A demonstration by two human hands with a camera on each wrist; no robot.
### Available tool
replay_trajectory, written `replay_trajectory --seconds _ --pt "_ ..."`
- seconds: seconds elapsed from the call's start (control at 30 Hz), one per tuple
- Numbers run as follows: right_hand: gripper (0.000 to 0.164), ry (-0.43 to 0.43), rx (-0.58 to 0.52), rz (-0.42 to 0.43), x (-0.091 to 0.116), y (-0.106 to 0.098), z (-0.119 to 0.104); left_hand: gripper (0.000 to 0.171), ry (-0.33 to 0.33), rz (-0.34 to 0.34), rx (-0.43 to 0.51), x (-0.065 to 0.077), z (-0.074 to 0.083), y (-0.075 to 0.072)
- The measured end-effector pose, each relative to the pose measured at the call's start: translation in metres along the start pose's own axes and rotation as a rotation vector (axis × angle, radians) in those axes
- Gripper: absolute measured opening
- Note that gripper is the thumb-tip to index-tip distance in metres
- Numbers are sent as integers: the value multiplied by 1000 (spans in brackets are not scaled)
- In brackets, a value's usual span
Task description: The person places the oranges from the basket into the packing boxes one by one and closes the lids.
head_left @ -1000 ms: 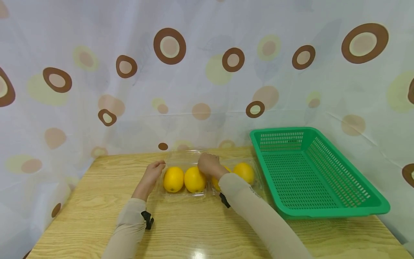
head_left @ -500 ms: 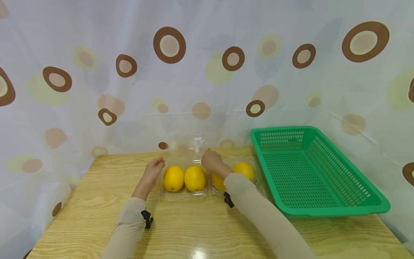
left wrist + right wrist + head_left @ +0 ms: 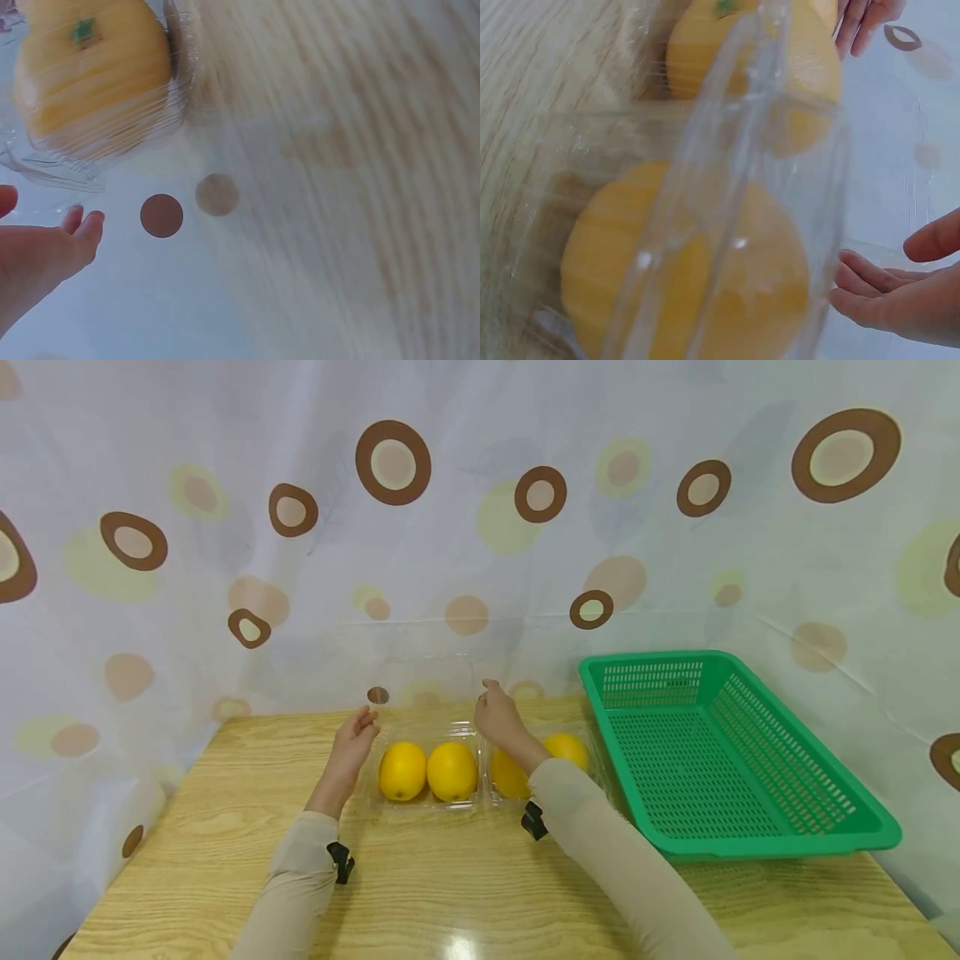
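Two yellow-orange round fruits [image 3: 402,772] sit side by side in a clear plastic clamshell box [image 3: 427,806]. Its transparent lid [image 3: 427,681] stands raised at the back, its faint outline between both hands. My left hand [image 3: 351,752] is by the lid's left side, fingers loosely extended. At the lid's right side is my right hand [image 3: 500,718]; the right wrist view shows its thumb and fingers apart. Under the right forearm lies a second clear box [image 3: 600,777] with two similar fruits [image 3: 567,749], partly hidden. A small green stem shows on one fruit [image 3: 94,71].
A large green plastic basket [image 3: 697,768] with slotted walls stands to the right of the boxes. A patterned white cloth [image 3: 465,568] hangs behind the wooden table [image 3: 420,885]. Both wrists carry small black camera mounts [image 3: 341,862].
The left box's lid has swung upward and back, from low over the rear to upright. My right hand has moved up and its fingers have spread; the left hand has risen slightly.
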State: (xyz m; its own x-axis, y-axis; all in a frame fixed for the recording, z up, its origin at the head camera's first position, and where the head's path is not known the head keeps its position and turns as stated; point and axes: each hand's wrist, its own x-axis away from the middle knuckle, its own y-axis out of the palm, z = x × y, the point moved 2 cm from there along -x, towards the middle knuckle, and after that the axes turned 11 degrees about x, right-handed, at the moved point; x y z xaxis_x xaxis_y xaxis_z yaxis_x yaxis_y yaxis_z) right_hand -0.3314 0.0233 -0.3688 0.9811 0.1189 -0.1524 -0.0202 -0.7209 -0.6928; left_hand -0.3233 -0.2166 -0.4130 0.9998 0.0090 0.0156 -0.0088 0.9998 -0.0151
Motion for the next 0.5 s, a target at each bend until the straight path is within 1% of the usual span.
replay_trajectory --seconds 0.03,0.1,0.3,0.4,0.5 --pt "43 -6 -10 12 -4 3 4 55 13 8 5 0 2 0" --pt "42 5 -61 19 -4 3 2 53 45 24 19 2 5 0" --pt "34 -17 -171 111 4 0 -1 49 129 61 40 12 14 -1" --pt "31 -40 -210 163 8 -2 -3 47 178 76 68 16 17 -3" --pt "30 -74 -211 181 13 -5 -7 45 219 93 97 19 23 -4"
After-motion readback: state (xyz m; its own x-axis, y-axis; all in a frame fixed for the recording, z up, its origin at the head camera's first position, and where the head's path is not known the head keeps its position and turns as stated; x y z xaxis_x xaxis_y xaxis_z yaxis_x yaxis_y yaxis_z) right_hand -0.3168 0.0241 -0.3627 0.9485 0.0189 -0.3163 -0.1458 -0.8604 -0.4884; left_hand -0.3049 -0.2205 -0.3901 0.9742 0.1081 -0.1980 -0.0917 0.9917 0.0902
